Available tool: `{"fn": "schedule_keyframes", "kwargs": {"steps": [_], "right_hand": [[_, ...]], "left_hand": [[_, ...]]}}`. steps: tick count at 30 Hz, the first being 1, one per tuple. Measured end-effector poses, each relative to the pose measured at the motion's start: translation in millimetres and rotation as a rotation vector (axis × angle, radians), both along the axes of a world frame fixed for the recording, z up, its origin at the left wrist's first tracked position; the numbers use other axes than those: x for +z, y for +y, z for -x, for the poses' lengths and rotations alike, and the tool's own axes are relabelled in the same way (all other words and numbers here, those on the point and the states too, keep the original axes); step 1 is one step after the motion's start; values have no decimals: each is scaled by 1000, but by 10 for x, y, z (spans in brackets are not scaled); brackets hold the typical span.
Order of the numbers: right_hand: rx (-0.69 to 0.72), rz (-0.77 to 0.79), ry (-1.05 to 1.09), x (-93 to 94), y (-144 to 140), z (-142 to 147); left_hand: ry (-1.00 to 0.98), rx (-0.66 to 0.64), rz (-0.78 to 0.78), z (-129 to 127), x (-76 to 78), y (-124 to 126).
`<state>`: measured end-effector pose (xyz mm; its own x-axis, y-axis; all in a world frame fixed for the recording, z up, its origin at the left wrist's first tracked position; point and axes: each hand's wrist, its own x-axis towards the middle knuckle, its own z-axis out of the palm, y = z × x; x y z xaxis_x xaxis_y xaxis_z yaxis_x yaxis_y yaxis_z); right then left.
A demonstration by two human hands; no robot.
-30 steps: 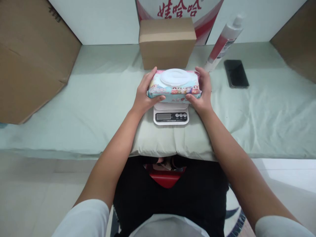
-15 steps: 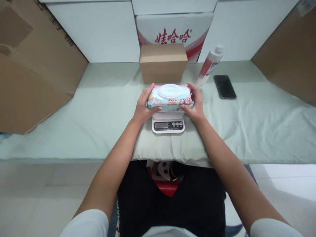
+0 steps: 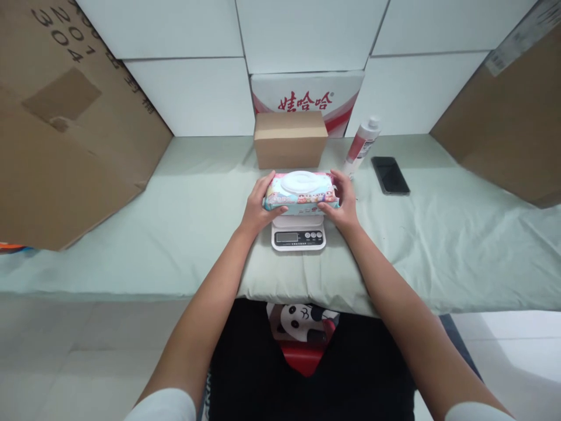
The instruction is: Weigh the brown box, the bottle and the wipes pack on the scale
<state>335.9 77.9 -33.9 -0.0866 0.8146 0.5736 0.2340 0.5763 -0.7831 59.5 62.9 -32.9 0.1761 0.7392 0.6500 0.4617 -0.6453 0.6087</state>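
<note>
Both my hands grip a pack of wet wipes [image 3: 300, 193], pink and light blue with a white oval lid on top. My left hand [image 3: 258, 206] is closed around its left end, thumb along the front. At the opposite end my right hand [image 3: 344, 202] holds it the same way. Directly beneath the pack is a white kitchen scale [image 3: 298, 236] with a small grey display and several round buttons. The pack hides most of the weighing plate; whether it rests on the plate I cannot tell.
Behind the pack stands a plain brown box [image 3: 290, 140], with a white printed carton [image 3: 307, 90] further back. A bottle [image 3: 362, 143] and a black phone [image 3: 390, 175] are on the right of the green cloth [image 3: 197, 234]. Large cardboard panels [image 3: 79, 152] flank both sides.
The camera view has tilted up, so everything appears lower in the picture. Both hands keep their hold on the wipes pack over the scale.
</note>
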Motion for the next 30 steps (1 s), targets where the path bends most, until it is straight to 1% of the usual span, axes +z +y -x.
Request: {"fn": "schedule_keyframes", "kwargs": {"steps": [6,11,20,30], "right_hand": [[-8,39,13,33,-28,4],[-24,33,33,27,-38,17],[5,-5,-14,43,-57,12],[0,-3,-25,31,-50,2]], "left_hand": [[-16,-11,-1,9,-20,4],[0,1,19,5,-5,-8],[5,18,32,2,23,-65],[-31,7,26,10,6,-76]]}}
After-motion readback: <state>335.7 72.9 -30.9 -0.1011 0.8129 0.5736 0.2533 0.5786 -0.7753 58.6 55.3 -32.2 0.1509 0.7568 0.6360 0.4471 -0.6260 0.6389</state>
